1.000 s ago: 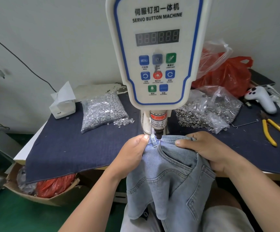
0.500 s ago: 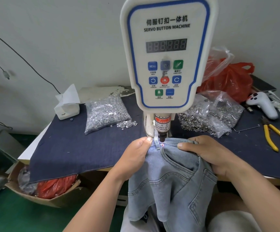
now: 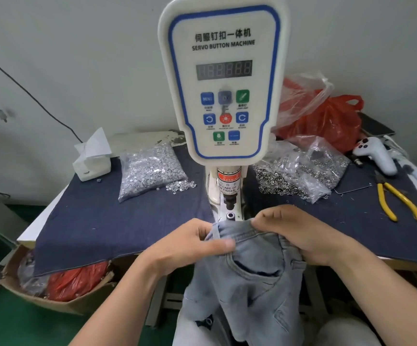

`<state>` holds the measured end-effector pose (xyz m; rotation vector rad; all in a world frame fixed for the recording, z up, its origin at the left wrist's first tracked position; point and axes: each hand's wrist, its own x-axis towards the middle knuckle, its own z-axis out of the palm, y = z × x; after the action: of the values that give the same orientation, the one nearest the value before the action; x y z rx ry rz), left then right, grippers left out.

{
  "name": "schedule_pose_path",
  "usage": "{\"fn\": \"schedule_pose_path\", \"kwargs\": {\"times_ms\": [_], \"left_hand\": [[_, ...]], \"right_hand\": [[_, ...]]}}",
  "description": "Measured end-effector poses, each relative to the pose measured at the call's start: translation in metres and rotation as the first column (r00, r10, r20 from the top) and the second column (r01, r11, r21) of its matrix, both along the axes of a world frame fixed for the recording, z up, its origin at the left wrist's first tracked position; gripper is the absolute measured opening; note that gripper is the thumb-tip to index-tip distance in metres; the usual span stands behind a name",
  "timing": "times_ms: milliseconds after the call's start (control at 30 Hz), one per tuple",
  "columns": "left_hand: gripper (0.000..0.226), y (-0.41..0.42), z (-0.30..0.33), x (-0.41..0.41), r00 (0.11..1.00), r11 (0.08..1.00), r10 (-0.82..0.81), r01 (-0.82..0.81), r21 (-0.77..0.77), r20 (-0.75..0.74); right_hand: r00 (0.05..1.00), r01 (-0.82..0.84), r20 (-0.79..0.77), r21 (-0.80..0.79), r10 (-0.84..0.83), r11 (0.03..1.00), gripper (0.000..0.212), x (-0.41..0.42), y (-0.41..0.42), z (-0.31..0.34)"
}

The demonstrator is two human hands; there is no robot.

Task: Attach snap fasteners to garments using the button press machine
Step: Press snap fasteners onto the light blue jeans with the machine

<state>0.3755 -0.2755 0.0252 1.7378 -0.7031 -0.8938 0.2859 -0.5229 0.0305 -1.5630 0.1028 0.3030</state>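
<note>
A white servo button machine [image 3: 223, 81] stands at the table's middle, its press head [image 3: 229, 196] above a small metal die [image 3: 230, 216]. Light blue jeans [image 3: 249, 278] hang off the table's front edge, waistband bunched just in front of the die. My left hand [image 3: 190, 243] pinches the waistband's left end between thumb and fingers. My right hand [image 3: 299, 233] grips the waistband's right part from above. The die is uncovered, with the fabric edge just short of it.
A dark denim cloth [image 3: 107, 221] covers the table. A bag of silver snap parts [image 3: 150, 171] and a tissue box [image 3: 92, 158] lie left; bags of ring parts [image 3: 299, 171], a red plastic bag [image 3: 327, 121], a white controller [image 3: 374, 156] and yellow pliers [image 3: 399, 203] lie right. A cardboard box [image 3: 52, 285] sits below.
Both hands have drawn the waistband back from under the press head toward me, leaving the die exposed. The fabric is now bunched between the hands.
</note>
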Motion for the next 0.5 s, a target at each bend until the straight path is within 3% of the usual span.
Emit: {"fn": "schedule_pose_path", "kwargs": {"times_ms": [100, 167, 200, 267, 300, 333, 367, 433, 500], "left_hand": [[0.034, 0.005, 0.006, -0.014, 0.999, 0.996, 0.002, -0.007, -0.091, -0.051], [0.038, 0.011, 0.006, -0.021, 0.984, 0.980, 0.056, -0.087, -0.178, -0.168], [0.039, 0.014, 0.009, -0.023, 0.966, 0.968, 0.092, -0.143, -0.206, -0.240], [0.042, 0.022, 0.013, -0.025, 0.924, 0.937, 0.155, -0.250, -0.246, -0.348], [0.044, 0.025, 0.015, -0.025, 0.910, 0.923, 0.180, -0.287, -0.255, -0.373], [0.045, 0.029, 0.018, -0.024, 0.903, 0.914, 0.203, -0.314, -0.259, -0.379], [0.047, 0.033, 0.021, -0.022, 0.900, 0.906, 0.224, -0.334, -0.259, -0.375], [0.049, 0.038, 0.028, -0.018, 0.897, 0.900, 0.263, -0.361, -0.244, -0.355], [0.047, 0.042, 0.033, -0.010, 0.903, 0.908, 0.285, -0.361, -0.211, -0.320]], "right_hand": [[0.996, -0.007, 0.089, -0.265, 0.032, 0.964, 0.032, -0.003, 0.001, 0.009], [0.975, 0.187, 0.189, -0.419, -0.116, 0.889, 0.035, 0.001, -0.007, 0.010], [0.929, 0.353, 0.284, -0.483, -0.238, 0.801, 0.032, 0.004, -0.016, 0.008], [0.788, 0.615, 0.505, -0.656, -0.352, 0.438, 0.025, 0.009, -0.040, 0.003], [0.758, 0.645, 0.560, -0.721, -0.335, 0.253, 0.023, 0.010, -0.053, -0.001], [0.769, 0.619, 0.562, -0.774, -0.304, 0.137, 0.020, 0.012, -0.064, -0.003], [0.809, 0.556, 0.515, -0.827, -0.281, 0.084, 0.019, 0.016, -0.072, -0.007], [0.882, 0.419, 0.382, -0.904, -0.275, 0.087, 0.021, 0.021, -0.078, -0.011], [0.901, 0.377, 0.346, -0.923, -0.260, 0.076, 0.023, 0.026, -0.074, -0.013]]}}
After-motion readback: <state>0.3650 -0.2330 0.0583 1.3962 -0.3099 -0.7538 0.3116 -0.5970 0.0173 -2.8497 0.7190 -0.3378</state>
